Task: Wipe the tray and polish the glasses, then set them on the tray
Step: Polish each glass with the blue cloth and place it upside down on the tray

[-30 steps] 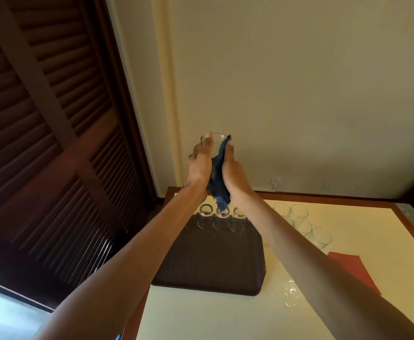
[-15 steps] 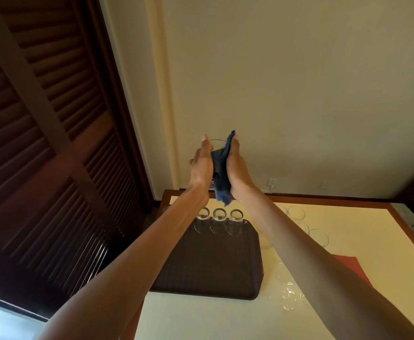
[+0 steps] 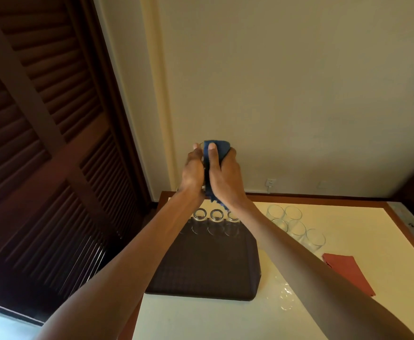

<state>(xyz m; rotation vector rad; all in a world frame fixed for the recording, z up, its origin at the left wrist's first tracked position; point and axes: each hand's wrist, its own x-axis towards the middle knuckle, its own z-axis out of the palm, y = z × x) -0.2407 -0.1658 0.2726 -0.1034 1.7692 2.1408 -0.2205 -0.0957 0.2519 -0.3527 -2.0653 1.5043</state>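
Held glass [image 3: 201, 144]: nearly all hidden between left grip [image 3: 193, 171], right grip [image 3: 225, 177] and blue cloth [image 3: 219, 147]; only a rim sliver shows.
Tray [image 3: 201, 266]: far right corner behind the right forearm [image 3: 274, 236].
Table [image 3: 348, 229]: cut off at bottom edge.
Clear glints [image 3: 285, 298] on table: too faint to identify.

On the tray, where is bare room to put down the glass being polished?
The tray is bare from the row of three glasses at its far edge to its near edge. The table strip in front of the tray is also free. Crowded: right of the tray, the glass cluster and red napkin.
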